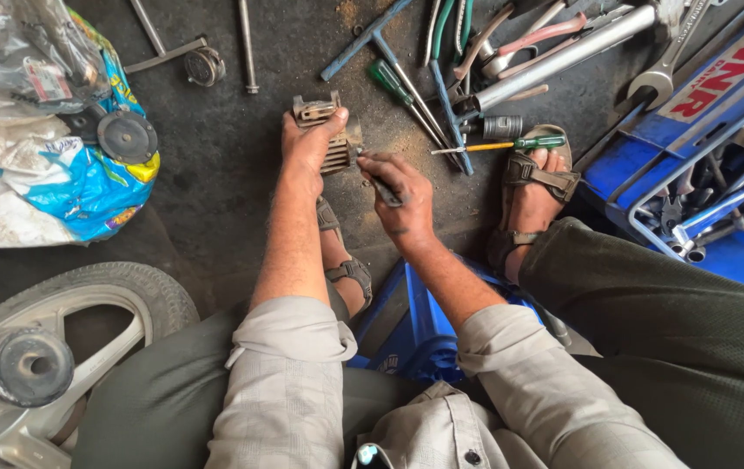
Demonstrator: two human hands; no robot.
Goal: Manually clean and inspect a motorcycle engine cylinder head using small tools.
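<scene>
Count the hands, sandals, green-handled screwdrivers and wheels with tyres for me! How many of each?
Hands: 2 (left hand gripping the finned metal part, right hand holding a thin tool)
Sandals: 2
Green-handled screwdrivers: 2
Wheel with a tyre: 1
Total: 7

Both forearms reach forward, sleeves rolled to the elbows. The left hand (309, 143) is clamped palm-down, fingers curled; the right hand (400, 193) is fisted just beside it.
</scene>
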